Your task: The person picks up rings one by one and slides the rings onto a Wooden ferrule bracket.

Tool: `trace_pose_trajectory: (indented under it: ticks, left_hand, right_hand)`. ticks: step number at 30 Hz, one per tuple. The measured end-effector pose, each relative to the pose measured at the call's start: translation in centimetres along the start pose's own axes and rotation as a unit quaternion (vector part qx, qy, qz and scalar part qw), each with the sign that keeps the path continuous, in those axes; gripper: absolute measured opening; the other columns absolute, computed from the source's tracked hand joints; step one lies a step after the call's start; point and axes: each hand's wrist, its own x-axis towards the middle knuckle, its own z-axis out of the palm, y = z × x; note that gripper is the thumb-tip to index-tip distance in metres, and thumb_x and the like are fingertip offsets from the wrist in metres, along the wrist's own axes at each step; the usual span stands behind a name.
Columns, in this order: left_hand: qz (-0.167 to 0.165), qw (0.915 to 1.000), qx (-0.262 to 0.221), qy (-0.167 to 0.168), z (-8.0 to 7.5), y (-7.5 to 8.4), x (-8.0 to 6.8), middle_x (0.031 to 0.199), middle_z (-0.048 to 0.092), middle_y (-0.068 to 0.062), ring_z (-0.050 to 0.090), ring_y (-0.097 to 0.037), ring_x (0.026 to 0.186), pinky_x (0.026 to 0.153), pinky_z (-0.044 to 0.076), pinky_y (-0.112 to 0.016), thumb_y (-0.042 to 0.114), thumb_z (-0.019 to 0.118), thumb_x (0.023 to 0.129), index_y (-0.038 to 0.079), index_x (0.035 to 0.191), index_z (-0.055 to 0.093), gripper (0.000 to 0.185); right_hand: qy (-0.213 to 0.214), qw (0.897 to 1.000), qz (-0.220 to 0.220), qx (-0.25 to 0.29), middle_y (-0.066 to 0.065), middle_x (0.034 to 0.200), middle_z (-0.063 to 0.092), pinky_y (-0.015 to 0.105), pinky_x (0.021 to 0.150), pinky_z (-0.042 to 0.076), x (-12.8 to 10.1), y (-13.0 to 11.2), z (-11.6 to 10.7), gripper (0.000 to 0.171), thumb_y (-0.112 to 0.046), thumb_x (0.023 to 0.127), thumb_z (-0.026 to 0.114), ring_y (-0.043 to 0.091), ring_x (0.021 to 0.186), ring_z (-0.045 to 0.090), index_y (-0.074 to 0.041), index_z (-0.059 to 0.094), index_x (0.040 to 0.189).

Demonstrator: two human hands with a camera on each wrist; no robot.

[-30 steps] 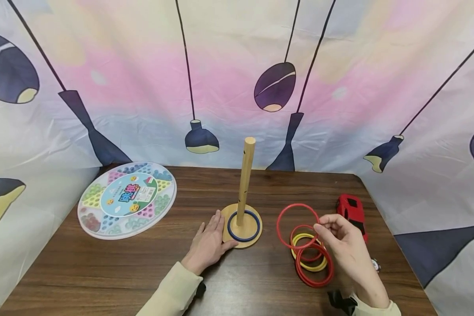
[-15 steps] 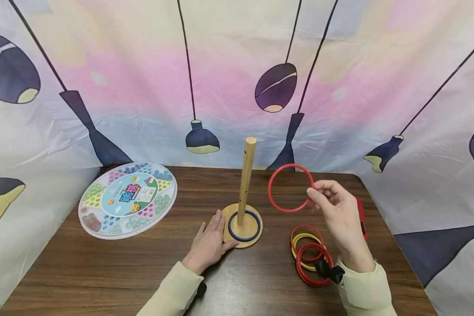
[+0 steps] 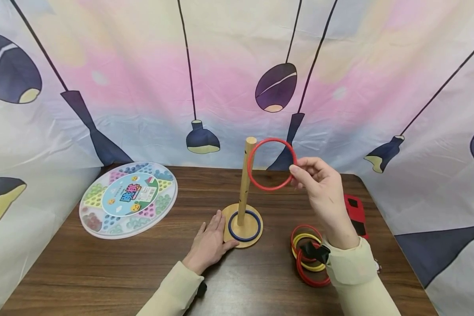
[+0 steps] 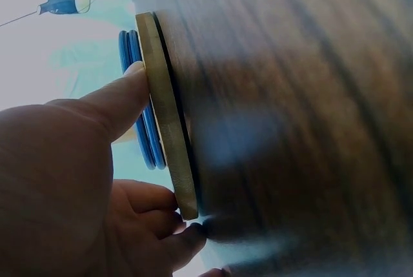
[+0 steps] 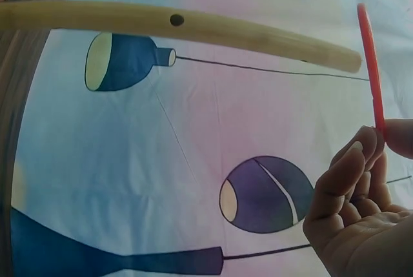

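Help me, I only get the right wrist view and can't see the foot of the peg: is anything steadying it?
Observer: Yes. The left hand lies flat on the table, its fingers touching the edge of the round wooden base.
Operator: Good. Besides the red ring that the right hand pinches, is any ring on the peg already?
Observer: One blue ring lies on the base, around the peg.
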Motion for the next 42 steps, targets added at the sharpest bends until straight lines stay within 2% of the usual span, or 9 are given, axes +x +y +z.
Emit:
trace_pose_trajectory:
  ticks: [6, 13, 20, 27, 32, 37, 42]
  left_hand:
    - [-0.005, 1.0000, -0.001, -0.005, 0.0, 0.0, -0.1, 0.151, 0.022, -0.021, 0.026, -0.031, 0.138, 0.107, 0.025, -0.054, 0.052, 0.059, 0.087, -0.007, 0.144, 0.030, 0.087]
    - [-0.005, 1.0000, 0.003, -0.007, 0.2, 0.0, -0.1, 0.152, 0.022, -0.020, 0.026, -0.030, 0.138, 0.108, 0.024, -0.054, 0.054, 0.059, 0.086, -0.006, 0.144, 0.030, 0.088]
    - [-0.007, 1.0000, 0.002, -0.007, 0.3, 0.0, -0.1, 0.152, 0.022, -0.020, 0.026, -0.030, 0.138, 0.108, 0.024, -0.053, 0.055, 0.059, 0.086, -0.006, 0.144, 0.030, 0.089]
    - [-0.009, 0.9999, 0.007, -0.006, 0.2, 0.1, 0.0, 0.152, 0.022, -0.020, 0.026, -0.030, 0.138, 0.108, 0.024, -0.053, 0.056, 0.059, 0.086, -0.006, 0.144, 0.031, 0.089]
    - [-0.010, 0.9999, 0.002, -0.010, 0.2, 0.1, 0.0, 0.152, 0.021, -0.020, 0.024, -0.030, 0.138, 0.108, 0.024, -0.053, 0.055, 0.059, 0.086, -0.006, 0.144, 0.030, 0.089]
    - [-0.011, 0.9999, 0.005, -0.011, 0.1, 0.1, 0.1, 0.152, 0.021, -0.020, 0.024, -0.030, 0.138, 0.108, 0.024, -0.053, 0.056, 0.058, 0.086, -0.005, 0.144, 0.030, 0.089]
    - [-0.011, 0.9999, 0.004, -0.011, 0.2, 0.0, 0.1, 0.152, 0.021, -0.019, 0.025, -0.030, 0.138, 0.108, 0.024, -0.053, 0.056, 0.058, 0.086, -0.005, 0.144, 0.030, 0.089]
  right_hand:
    - [-0.005, 1.000, 0.024, 0.016, 0.011, 0.081, 0.061, 0.026, 0.062, 0.051, 0.6, 0.1, 1.1, 0.026, -0.021, 0.088, 0.068, 0.022, 0.071, 0.058, -0.002, 0.060, 0.104]
    - [-0.003, 0.999, 0.043, 0.019, 0.010, 0.080, 0.061, 0.030, 0.062, 0.052, 1.2, 0.5, 2.3, 0.027, -0.023, 0.087, 0.069, 0.020, 0.071, 0.058, -0.003, 0.060, 0.103]
    - [0.004, 0.998, 0.051, 0.022, 0.010, 0.082, 0.061, 0.028, 0.062, 0.051, 1.8, 0.9, 2.8, 0.030, -0.025, 0.087, 0.070, 0.020, 0.071, 0.057, -0.002, 0.059, 0.104]
    - [-0.006, 0.998, 0.066, -0.002, 0.009, 0.083, 0.063, 0.029, 0.061, 0.050, 1.9, 2.0, 3.2, 0.029, -0.024, 0.087, 0.069, 0.019, 0.070, 0.058, -0.004, 0.060, 0.105]
    - [-0.028, 0.995, 0.086, -0.032, 0.013, 0.083, 0.063, 0.029, 0.060, 0.050, 1.7, 3.1, 3.2, 0.028, -0.023, 0.088, 0.068, 0.024, 0.071, 0.059, -0.002, 0.060, 0.106]
    - [-0.062, 0.989, 0.108, -0.076, 0.017, 0.084, 0.063, 0.029, 0.060, 0.050, 1.8, 4.4, 3.1, 0.027, -0.025, 0.089, 0.067, 0.032, 0.076, 0.060, -0.003, 0.062, 0.104]
    - [-0.097, 0.981, 0.129, -0.112, 0.018, 0.084, 0.064, 0.033, 0.063, 0.051, 1.6, 5.6, 2.9, 0.025, -0.023, 0.090, 0.066, 0.028, 0.073, 0.059, -0.002, 0.062, 0.103]
